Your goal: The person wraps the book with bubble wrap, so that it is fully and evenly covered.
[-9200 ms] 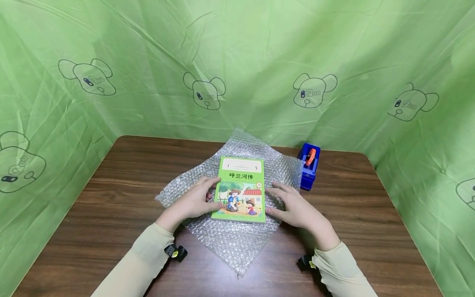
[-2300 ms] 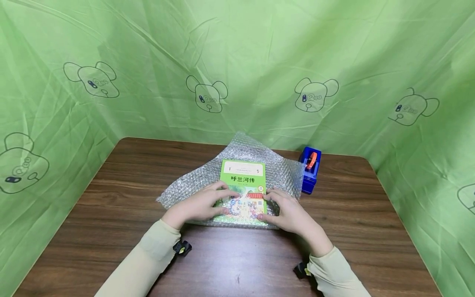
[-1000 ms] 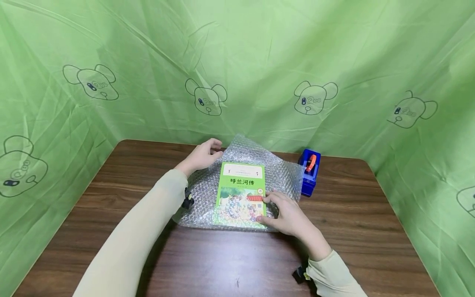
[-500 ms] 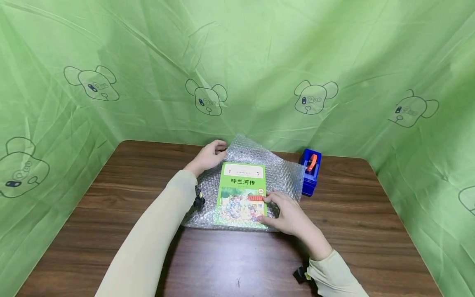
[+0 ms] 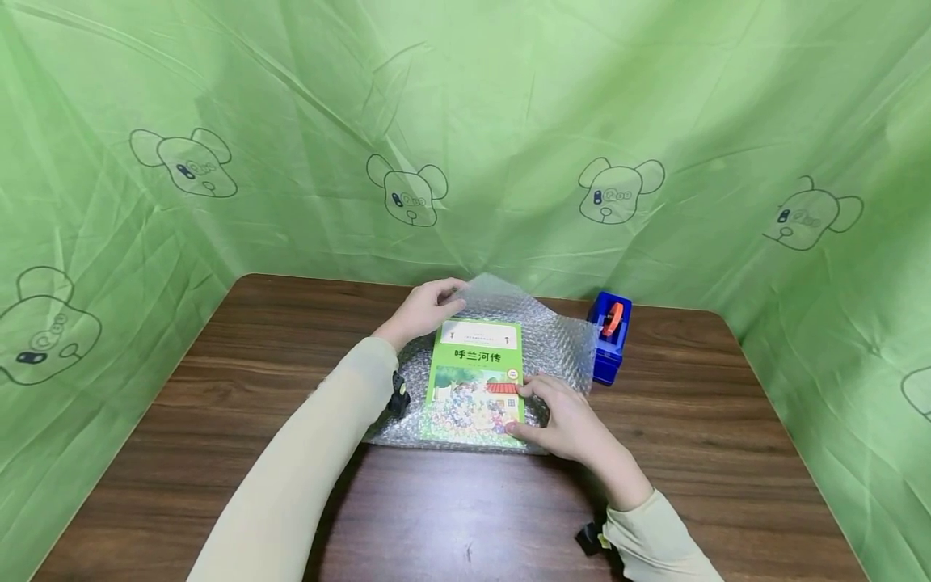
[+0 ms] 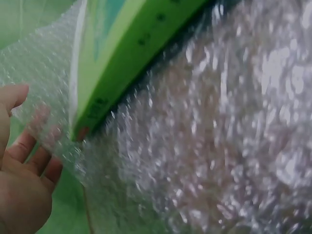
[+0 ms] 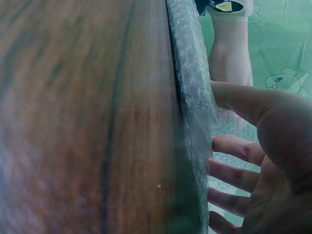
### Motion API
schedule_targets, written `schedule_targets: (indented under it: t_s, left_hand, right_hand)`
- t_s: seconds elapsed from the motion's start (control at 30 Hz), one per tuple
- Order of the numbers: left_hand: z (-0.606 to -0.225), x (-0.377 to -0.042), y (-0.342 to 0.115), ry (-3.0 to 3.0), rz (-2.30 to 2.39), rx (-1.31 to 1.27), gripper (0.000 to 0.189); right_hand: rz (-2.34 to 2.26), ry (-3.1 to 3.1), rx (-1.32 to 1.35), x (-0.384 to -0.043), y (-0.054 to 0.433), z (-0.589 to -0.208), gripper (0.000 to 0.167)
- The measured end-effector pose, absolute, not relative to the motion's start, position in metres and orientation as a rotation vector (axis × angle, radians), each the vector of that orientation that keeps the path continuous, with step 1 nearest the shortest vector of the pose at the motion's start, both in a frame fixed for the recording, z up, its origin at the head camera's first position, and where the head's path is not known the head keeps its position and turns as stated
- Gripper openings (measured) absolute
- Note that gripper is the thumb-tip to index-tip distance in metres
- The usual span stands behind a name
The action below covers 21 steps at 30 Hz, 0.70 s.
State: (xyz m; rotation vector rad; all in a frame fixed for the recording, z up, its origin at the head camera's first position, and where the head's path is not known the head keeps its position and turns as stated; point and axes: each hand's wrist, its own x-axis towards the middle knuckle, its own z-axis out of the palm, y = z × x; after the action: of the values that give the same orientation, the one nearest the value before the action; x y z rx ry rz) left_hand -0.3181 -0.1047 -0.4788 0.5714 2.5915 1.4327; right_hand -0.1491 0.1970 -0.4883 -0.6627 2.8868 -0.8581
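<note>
A green picture-covered book (image 5: 476,356) lies on a sheet of bubble wrap (image 5: 563,339), whose near part is folded over the lower cover. My left hand (image 5: 425,309) is at the far left of the book, by the sheet's far left edge. In the left wrist view its fingers (image 6: 29,151) show partly through the clear wrap, with the thumb apart from them. My right hand (image 5: 567,420) rests at the book's lower right side, thumb on the folded wrap. In the right wrist view its fingertips (image 7: 219,168) touch the edge of the wrap.
A blue tape dispenser (image 5: 609,339) with an orange roll stands beside the sheet's right corner. The brown wood table (image 5: 465,517) is enclosed at the back and sides by green cloth (image 5: 509,97) printed with bear faces.
The near corner of the bubble wrap has been folded over the book. My left hand has left the book's lower left and moved to the far left, then rightward. The right hand stays put.
</note>
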Motion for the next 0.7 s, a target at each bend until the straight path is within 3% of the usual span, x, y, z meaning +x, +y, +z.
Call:
schedule_targets:
  t_s: [0.13,0.7]
  left_hand:
    - [-0.475,-0.313,-0.100,2.618,1.413,0.704,0.029]
    - [-0.465,-0.276,-0.093,2.790,0.665,1.208,0.021]
  right_hand:
    - [-0.861,2.887,-0.671,-0.149,0.197,-0.489,0.062]
    - [-0.866,2.889,-0.652,-0.150,0.197,-0.489,0.060]
